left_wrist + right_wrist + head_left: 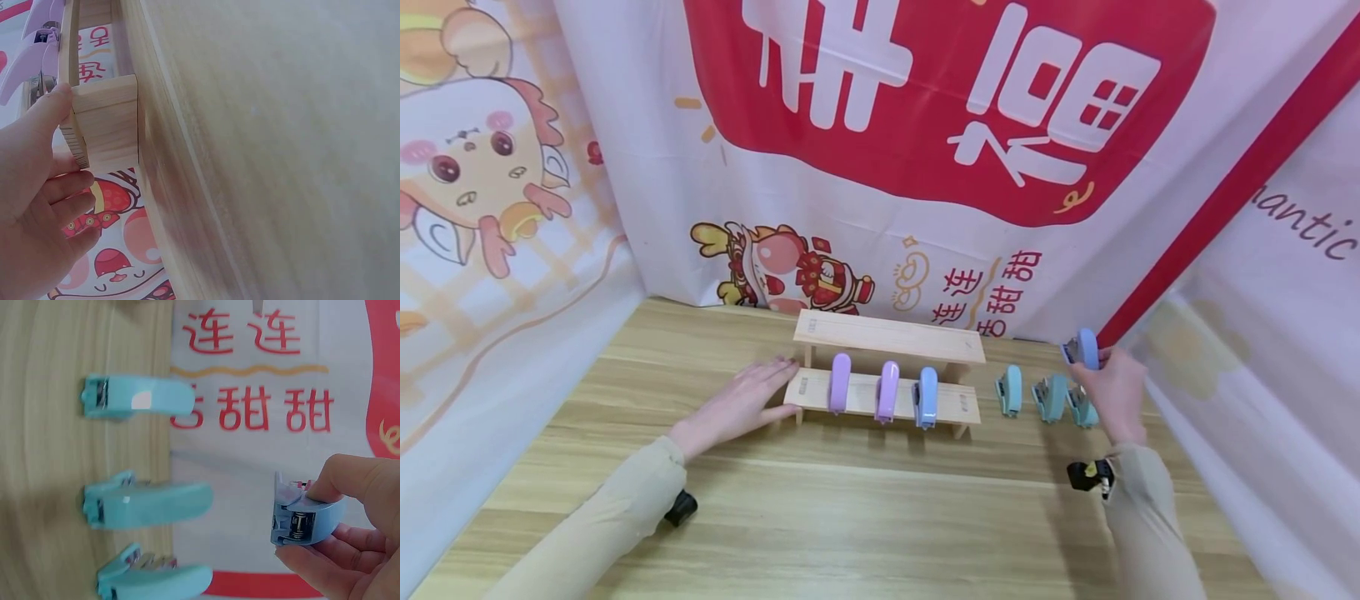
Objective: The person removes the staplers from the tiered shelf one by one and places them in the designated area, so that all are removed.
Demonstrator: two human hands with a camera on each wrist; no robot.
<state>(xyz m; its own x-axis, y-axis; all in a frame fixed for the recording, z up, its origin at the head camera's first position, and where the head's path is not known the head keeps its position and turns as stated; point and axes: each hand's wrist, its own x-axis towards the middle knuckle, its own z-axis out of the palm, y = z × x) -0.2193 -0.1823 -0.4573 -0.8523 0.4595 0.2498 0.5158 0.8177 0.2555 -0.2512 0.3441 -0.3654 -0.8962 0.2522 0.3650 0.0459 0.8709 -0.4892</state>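
My right hand (1114,392) holds a blue stapler (1084,347) in the air, pinched between thumb and fingers, as the right wrist view shows. Below and left of it, three teal staplers stand on the table: a left one (1011,392), a middle one (1049,397) and a right one (1081,408) partly hidden by the hand. My left hand (748,398) grips the left end of the two-tier wooden rack (865,403), thumb and fingers at its lower board. On that board stand two purple staplers (840,383) (887,390) and a blue stapler (927,398).
The rack's upper board (891,335) bears no stapler. Behind the table (850,525) hangs a printed cloth (647,167), with more cloth along the left and right sides. The three teal staplers stand right of the rack.
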